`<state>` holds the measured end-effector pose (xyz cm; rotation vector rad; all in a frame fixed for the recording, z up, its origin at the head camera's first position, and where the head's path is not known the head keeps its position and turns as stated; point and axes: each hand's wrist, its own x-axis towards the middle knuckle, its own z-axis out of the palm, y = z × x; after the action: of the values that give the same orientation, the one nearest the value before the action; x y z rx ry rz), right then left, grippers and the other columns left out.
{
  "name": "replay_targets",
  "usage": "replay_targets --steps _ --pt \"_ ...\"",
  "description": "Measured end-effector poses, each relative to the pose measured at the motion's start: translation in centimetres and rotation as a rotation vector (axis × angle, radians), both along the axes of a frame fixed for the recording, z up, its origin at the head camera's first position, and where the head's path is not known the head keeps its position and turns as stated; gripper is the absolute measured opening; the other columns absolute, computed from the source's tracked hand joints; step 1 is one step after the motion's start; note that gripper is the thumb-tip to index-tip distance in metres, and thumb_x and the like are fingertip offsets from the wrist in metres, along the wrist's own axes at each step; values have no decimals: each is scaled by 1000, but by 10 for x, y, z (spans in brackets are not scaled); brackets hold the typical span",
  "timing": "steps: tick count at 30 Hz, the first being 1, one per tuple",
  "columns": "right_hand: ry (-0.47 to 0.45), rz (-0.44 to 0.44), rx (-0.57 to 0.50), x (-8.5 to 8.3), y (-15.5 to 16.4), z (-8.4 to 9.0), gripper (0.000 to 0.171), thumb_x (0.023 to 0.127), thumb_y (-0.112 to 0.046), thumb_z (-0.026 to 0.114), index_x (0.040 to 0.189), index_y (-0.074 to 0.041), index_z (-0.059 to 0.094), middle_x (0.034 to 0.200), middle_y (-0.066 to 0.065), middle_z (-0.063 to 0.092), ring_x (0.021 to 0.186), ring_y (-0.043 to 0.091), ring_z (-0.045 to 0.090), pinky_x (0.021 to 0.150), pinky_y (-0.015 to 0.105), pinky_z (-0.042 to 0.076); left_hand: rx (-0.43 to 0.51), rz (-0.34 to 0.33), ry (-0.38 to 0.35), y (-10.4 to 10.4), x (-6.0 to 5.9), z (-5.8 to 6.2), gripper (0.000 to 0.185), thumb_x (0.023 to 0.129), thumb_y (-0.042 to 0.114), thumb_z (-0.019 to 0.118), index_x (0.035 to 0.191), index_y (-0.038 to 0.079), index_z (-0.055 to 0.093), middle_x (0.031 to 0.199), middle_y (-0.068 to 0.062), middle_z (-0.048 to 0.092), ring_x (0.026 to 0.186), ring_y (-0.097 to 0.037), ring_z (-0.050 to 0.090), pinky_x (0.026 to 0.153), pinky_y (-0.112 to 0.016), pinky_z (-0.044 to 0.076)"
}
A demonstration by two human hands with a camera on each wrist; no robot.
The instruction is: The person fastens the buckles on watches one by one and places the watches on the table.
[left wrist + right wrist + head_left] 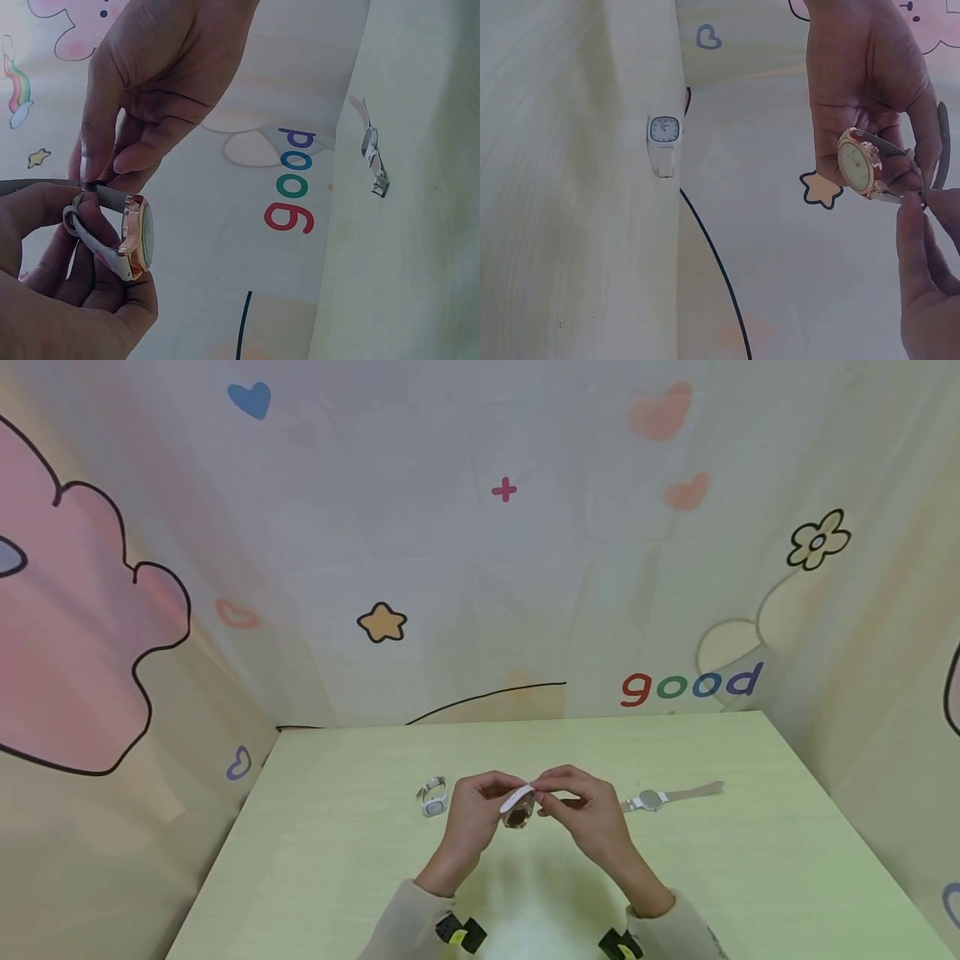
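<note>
Left hand (471, 814) grip clamped on rose-gold watch (135, 236) case; right hand (583, 810) pinches soft strap (94, 240). Light, glass fragile; hold case rim.

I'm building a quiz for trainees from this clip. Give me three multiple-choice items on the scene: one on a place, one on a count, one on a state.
1. Where does the square-faced watch lie?
A. On the table to the left of the hands
B. On the table to the right of the hands
C. In the right hand

2. How many watches are in view?
A. One
B. Two
C. Three

3. How is the rose-gold watch held?
A. Flat on the table
B. Up off the table in both hands
C. In the left hand alone

Key: 1 A, the square-faced watch lies left of the left hand. 2 C, that one, the rose-gold watch and the round watch lying flat. 3 B, the right hand pinches its strap too.
</note>
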<state>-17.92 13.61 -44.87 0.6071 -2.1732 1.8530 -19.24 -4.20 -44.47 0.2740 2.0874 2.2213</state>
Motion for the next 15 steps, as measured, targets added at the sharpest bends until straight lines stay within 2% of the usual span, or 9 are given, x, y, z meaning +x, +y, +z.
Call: replay_targets --steps 4,8,11,15 --pt "31 -45 104 2 -2 2 15 87 -1 71 102 -5 74 103 14 71 92 15 69 71 27 60 2 -3 -11 0 0 0 17 88 10 72 98 -3 73 87 -7 74 72 -9 68 66 -23 55" --pt "61 -89 204 8 -4 12 16 87 0 71 102 -4 71 99 12 73 91 18 70 72 26 59 -1 -25 -7 0 0 -1 17 88 10 73 101 -2 72 91 -5 74 75 -9 68 69 -24 55" --pt "56 -91 182 11 -4 18 13 87 1 71 100 0 70 96 15 73 90 19 70 72 25 59 20 -82 -1 -1 0 -2 23 89 11 71 109 0 69 98 -5 73 82 -10 69 73 -26 55" --pt "64 -88 106 6 0 12 11 87 0 70 98 -1 71 96 16 72 89 16 71 72 24 59 57 -161 14 -4 1 -2 32 89 12 72 119 2 64 108 -8 70 91 -12 70 77 -28 58"
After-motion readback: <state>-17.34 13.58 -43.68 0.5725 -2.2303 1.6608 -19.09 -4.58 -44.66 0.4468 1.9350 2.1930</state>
